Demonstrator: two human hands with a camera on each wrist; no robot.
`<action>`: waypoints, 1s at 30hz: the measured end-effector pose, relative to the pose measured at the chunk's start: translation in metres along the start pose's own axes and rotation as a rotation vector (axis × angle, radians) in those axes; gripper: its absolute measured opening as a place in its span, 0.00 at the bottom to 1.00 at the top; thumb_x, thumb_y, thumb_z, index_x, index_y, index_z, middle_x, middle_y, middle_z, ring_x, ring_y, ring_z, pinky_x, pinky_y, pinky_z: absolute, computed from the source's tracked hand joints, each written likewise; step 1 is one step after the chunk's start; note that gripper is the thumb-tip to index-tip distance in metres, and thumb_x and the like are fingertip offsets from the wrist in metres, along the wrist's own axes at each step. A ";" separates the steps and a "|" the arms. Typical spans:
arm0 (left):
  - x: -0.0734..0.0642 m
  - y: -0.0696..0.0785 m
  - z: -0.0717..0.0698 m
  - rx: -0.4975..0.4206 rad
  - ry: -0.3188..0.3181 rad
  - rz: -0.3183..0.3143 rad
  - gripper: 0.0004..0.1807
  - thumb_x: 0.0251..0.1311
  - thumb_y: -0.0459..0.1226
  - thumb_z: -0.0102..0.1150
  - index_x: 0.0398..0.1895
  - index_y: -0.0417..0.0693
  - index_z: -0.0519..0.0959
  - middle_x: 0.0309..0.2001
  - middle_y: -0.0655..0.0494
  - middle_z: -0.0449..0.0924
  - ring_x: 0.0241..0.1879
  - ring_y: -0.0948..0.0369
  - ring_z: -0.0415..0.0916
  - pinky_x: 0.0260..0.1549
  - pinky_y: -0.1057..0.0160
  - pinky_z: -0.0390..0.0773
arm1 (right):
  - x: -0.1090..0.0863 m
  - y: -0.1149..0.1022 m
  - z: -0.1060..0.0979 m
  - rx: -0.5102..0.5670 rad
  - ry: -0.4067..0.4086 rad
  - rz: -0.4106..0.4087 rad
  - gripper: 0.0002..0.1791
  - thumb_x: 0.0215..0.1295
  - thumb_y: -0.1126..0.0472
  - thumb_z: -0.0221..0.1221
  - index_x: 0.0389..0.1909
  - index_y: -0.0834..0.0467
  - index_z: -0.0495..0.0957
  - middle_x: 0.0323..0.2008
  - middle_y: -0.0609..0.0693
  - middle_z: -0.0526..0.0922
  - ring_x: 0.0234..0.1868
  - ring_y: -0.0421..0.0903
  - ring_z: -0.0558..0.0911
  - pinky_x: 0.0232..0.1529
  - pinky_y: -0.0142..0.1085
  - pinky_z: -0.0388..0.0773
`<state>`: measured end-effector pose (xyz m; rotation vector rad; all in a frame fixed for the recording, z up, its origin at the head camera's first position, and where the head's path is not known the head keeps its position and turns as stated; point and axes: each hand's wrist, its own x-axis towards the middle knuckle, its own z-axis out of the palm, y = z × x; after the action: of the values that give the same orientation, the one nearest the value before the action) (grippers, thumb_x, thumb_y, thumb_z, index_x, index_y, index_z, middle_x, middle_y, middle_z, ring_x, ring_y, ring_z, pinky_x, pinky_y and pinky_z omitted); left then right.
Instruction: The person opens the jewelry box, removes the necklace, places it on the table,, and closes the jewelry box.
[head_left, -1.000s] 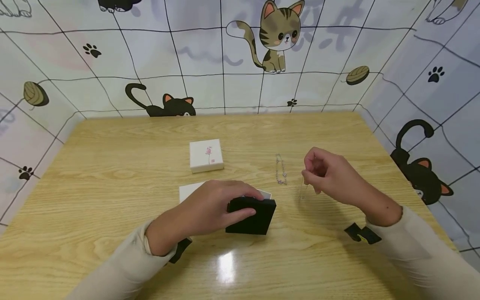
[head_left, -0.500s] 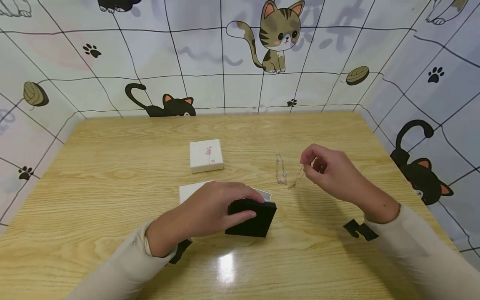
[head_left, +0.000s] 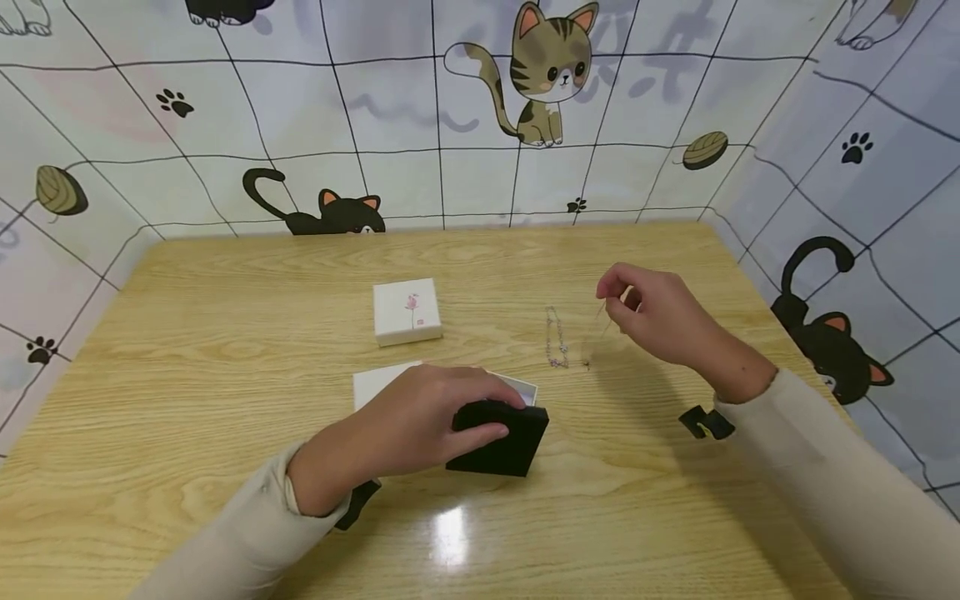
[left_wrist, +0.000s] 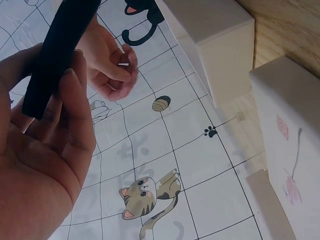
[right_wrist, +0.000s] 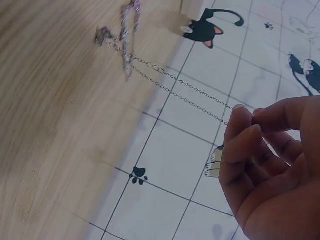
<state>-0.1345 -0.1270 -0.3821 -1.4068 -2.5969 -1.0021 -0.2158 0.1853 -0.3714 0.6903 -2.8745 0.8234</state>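
My left hand grips a flat black square pad between thumb and fingers, tilted up on edge in front of an open white box. The hand covers much of that box. In the right wrist view, my right hand pinches a fine chain between thumb and fingertips. Two thin strands hang from the pinch, with a small ornament at the lower end. In the head view, a silvery bracelet with purple beads lies on the table, just left of the hanging chain.
A white box lid with a pink flower sits behind the open box on the wooden table. A cat-print cloth stands along the back and sides of the table.
My right hand has moved away from me, up in the head view, with the chain now hanging near the bracelet. My left hand and the black pad have barely moved.
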 end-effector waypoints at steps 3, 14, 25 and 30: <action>-0.001 0.000 0.000 0.001 -0.009 0.005 0.16 0.63 0.43 0.67 0.53 0.56 0.82 0.52 0.65 0.85 0.50 0.72 0.82 0.47 0.69 0.81 | 0.012 0.007 0.003 -0.018 -0.044 0.042 0.06 0.72 0.68 0.50 0.42 0.59 0.76 0.36 0.54 0.80 0.24 0.46 0.76 0.22 0.34 0.70; -0.001 0.001 0.000 0.034 -0.039 0.014 0.15 0.63 0.43 0.67 0.52 0.56 0.82 0.51 0.65 0.85 0.50 0.72 0.82 0.48 0.69 0.80 | 0.049 0.028 0.018 -0.110 -0.142 0.131 0.06 0.72 0.67 0.52 0.45 0.60 0.76 0.42 0.57 0.82 0.23 0.48 0.71 0.27 0.40 0.69; -0.001 0.004 0.002 -0.007 -0.130 0.002 0.15 0.63 0.43 0.67 0.52 0.55 0.83 0.49 0.67 0.85 0.51 0.73 0.80 0.50 0.71 0.78 | 0.072 0.045 0.032 -0.219 -0.260 0.157 0.07 0.68 0.68 0.58 0.44 0.63 0.80 0.42 0.60 0.84 0.40 0.54 0.82 0.42 0.48 0.78; -0.001 0.004 0.002 -0.016 -0.147 -0.012 0.15 0.63 0.43 0.67 0.52 0.55 0.83 0.50 0.67 0.85 0.50 0.73 0.80 0.51 0.71 0.78 | 0.074 0.050 0.038 -0.237 -0.284 0.183 0.06 0.68 0.67 0.59 0.43 0.61 0.81 0.42 0.59 0.85 0.40 0.54 0.83 0.42 0.48 0.79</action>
<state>-0.1299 -0.1248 -0.3819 -1.5262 -2.7080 -0.9574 -0.3024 0.1738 -0.4141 0.5637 -3.2559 0.4142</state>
